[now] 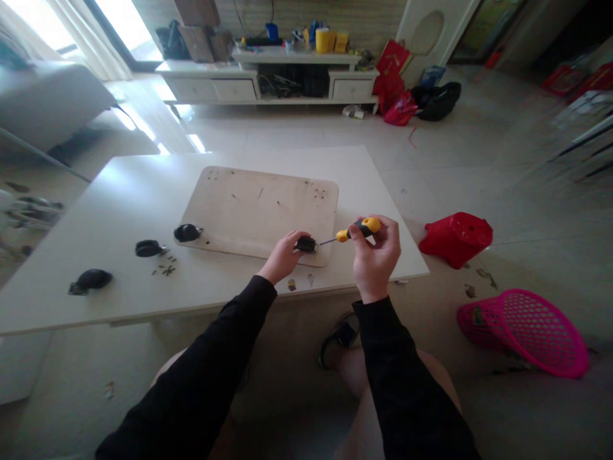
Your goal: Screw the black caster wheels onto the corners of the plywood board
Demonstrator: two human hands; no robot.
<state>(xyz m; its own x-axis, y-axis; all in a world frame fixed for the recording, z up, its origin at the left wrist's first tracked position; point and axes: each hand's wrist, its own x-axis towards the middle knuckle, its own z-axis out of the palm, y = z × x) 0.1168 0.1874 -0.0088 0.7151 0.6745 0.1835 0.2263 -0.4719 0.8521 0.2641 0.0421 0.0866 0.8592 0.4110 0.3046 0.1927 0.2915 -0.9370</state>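
My left hand [283, 255] grips a black caster wheel [305, 244] at the near right corner of a pale rounded board [253, 207]. In my right hand [378, 255] is a yellow-and-black screwdriver [358, 229], its tip pointing left at the caster's metal plate. Whether the tip sits in a screw is too small to tell. Another caster wheel [188, 232] stands on the board's near left corner. Two loose ones, a caster [149, 248] and a further caster [90, 280], lie on the white table [129, 185] to the left. Several small screws [167, 267] are scattered near them.
A few thin screws [261, 192] lie on the board. Right of the table stand a red stool [457, 237] and a pink mesh basket [527, 332] on the floor. A white TV cabinet [211, 89] with clutter on top is at the back.
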